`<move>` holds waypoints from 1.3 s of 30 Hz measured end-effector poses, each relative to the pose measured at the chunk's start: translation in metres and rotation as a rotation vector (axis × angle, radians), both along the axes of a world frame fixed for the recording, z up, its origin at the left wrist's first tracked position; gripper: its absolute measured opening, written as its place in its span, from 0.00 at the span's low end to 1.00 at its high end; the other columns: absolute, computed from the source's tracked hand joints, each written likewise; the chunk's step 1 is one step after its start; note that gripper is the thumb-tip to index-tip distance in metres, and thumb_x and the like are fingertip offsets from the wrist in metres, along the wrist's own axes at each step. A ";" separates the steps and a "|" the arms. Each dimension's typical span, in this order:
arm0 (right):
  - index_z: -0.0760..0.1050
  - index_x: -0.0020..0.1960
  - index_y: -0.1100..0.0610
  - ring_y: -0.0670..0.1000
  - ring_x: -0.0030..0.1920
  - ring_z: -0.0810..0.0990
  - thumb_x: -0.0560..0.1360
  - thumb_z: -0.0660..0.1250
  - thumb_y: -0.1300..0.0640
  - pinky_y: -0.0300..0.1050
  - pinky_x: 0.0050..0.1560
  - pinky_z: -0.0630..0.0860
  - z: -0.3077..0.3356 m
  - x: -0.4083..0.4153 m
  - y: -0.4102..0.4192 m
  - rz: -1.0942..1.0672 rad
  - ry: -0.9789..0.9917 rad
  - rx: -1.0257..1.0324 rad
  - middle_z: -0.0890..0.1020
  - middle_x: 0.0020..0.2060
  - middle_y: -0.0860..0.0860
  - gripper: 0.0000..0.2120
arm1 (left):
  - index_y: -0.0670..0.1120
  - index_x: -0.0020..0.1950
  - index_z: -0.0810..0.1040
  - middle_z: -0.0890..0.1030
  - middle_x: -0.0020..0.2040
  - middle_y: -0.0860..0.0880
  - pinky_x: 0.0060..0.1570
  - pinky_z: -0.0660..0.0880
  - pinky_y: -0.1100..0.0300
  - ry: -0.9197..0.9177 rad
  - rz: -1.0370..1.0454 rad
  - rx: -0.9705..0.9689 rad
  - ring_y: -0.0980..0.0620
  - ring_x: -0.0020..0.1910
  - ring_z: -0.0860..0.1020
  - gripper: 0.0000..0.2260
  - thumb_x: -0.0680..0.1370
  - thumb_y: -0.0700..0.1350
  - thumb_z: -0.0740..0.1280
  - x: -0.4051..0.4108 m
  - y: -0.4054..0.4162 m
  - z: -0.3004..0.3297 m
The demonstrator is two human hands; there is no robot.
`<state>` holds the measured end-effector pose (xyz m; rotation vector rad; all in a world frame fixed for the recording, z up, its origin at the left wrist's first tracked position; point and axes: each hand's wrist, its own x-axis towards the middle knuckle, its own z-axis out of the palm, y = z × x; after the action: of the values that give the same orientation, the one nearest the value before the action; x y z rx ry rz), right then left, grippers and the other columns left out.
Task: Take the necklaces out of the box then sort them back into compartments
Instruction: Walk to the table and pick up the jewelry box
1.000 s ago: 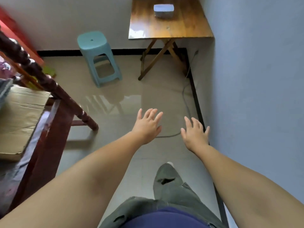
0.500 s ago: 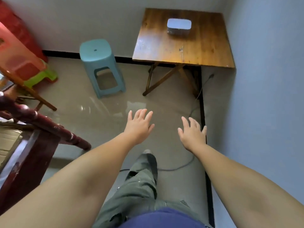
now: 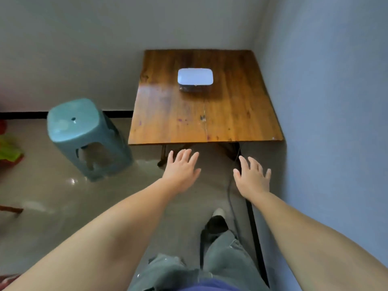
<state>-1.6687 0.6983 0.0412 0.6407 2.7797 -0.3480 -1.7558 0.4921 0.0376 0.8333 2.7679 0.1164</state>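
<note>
Walls [image 3: 336, 80] close the scene in on two sides, a pale one behind and a bluish one on the right, meeting in the corner where a wooden table [image 3: 178, 118] stands; its right edge runs just beside the bluish wall and its back edge sits against the rear one. Glossy floor [image 3: 52, 196] stretches open to the left and in front of the table, giving free room on that side, while a teal plastic stool [image 3: 77, 131] stands near the table's left front corner. On the far half of the tabletop, roughly centred between its side edges and clear of all of them, lies the box [image 3: 195, 76], a white-lidded rounded rectangle with its lid on; its long axis runs left to right, parallel to the table's near edge. Both arms reach forward. The left hand [image 3: 181, 171] and right hand [image 3: 253, 178] hover palm-down over the floor just short of the table's near edge, fingers spread wide and holding nothing, well apart from the box, which lies ahead of them and between their lines. A dark cable [image 3: 230, 192] trails along the floor under the right hand.
</note>
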 end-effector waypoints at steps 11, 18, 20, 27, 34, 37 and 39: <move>0.49 0.76 0.48 0.57 0.76 0.52 0.80 0.47 0.43 0.64 0.72 0.46 -0.014 -0.226 0.106 0.234 -0.042 0.077 0.55 0.77 0.54 0.26 | 0.51 0.74 0.53 0.58 0.75 0.46 0.71 0.48 0.41 -0.028 0.314 0.091 0.45 0.74 0.54 0.24 0.80 0.58 0.49 -0.182 0.084 -0.019; 0.51 0.76 0.49 0.57 0.76 0.52 0.80 0.51 0.44 0.63 0.73 0.46 -0.031 -0.357 0.091 0.314 0.003 0.025 0.55 0.77 0.55 0.26 | 0.46 0.75 0.52 0.61 0.74 0.43 0.69 0.59 0.43 -0.196 0.541 0.188 0.43 0.72 0.59 0.26 0.80 0.55 0.53 -0.296 0.082 -0.041; 0.52 0.76 0.49 0.57 0.76 0.52 0.79 0.54 0.44 0.62 0.73 0.47 -0.036 -0.394 0.083 0.315 0.029 0.024 0.55 0.77 0.54 0.27 | 0.46 0.75 0.52 0.60 0.75 0.43 0.68 0.60 0.44 -0.264 0.597 0.252 0.43 0.73 0.59 0.26 0.80 0.55 0.53 -0.332 0.088 -0.046; 0.53 0.75 0.49 0.58 0.77 0.49 0.75 0.64 0.46 0.65 0.72 0.44 -0.075 -0.490 0.047 0.528 0.068 0.134 0.54 0.77 0.56 0.33 | 0.50 0.73 0.58 0.66 0.72 0.48 0.68 0.64 0.48 -0.582 0.825 0.775 0.48 0.70 0.65 0.23 0.78 0.46 0.59 -0.439 0.099 -0.066; 0.52 0.76 0.48 0.60 0.76 0.51 0.76 0.62 0.44 0.66 0.71 0.45 -0.095 -0.525 0.057 0.659 0.038 0.195 0.56 0.77 0.56 0.33 | 0.49 0.71 0.65 0.70 0.69 0.50 0.65 0.64 0.54 -0.664 1.057 1.087 0.52 0.67 0.66 0.27 0.74 0.33 0.56 -0.451 0.104 -0.077; 0.60 0.74 0.52 0.62 0.75 0.56 0.77 0.63 0.49 0.66 0.71 0.50 -0.077 -0.527 0.062 0.717 0.109 0.111 0.63 0.74 0.58 0.27 | 0.52 0.69 0.68 0.73 0.66 0.53 0.60 0.65 0.60 -0.636 1.056 1.125 0.58 0.62 0.69 0.25 0.74 0.34 0.55 -0.453 0.105 -0.082; 0.71 0.68 0.57 0.63 0.70 0.68 0.76 0.66 0.53 0.66 0.68 0.61 -0.060 -0.532 0.067 0.710 0.280 -0.011 0.73 0.67 0.59 0.21 | 0.52 0.67 0.71 0.76 0.62 0.55 0.59 0.68 0.62 -0.598 1.039 1.153 0.60 0.60 0.73 0.21 0.76 0.36 0.56 -0.459 0.104 -0.087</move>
<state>-2.2005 0.7654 -0.0187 -0.4427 3.0224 -0.3091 -2.2151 0.5961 -0.0496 -0.5474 2.0395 1.8357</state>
